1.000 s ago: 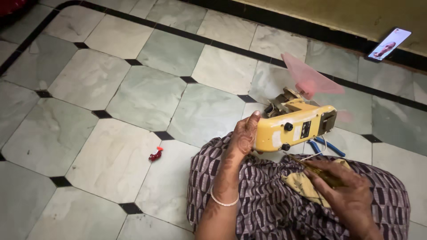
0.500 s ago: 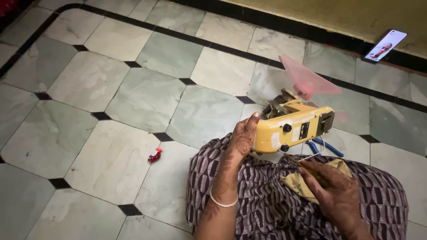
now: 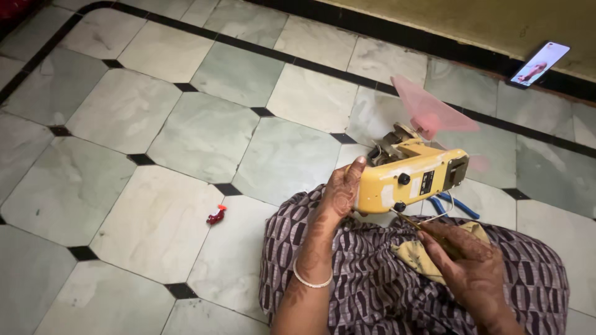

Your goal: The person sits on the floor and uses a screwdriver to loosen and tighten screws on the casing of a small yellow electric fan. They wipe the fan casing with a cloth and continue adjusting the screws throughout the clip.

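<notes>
Two hands, one small yellow fan [image 3: 406,180] balanced on our lap.
Left hand [image 3: 340,193] clamps its end; right hand [image 3: 465,267] pinches a thin tool [image 3: 413,223] underneath. A slip could nick the wires [image 3: 444,208].

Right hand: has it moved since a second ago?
Yes. The right hand has drawn up from the lap toward the yellow device.

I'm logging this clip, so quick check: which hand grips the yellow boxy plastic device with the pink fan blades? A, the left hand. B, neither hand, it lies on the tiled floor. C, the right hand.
A: the left hand clasps the yellow boxy plastic device at its near end, held up above the lap.
</notes>
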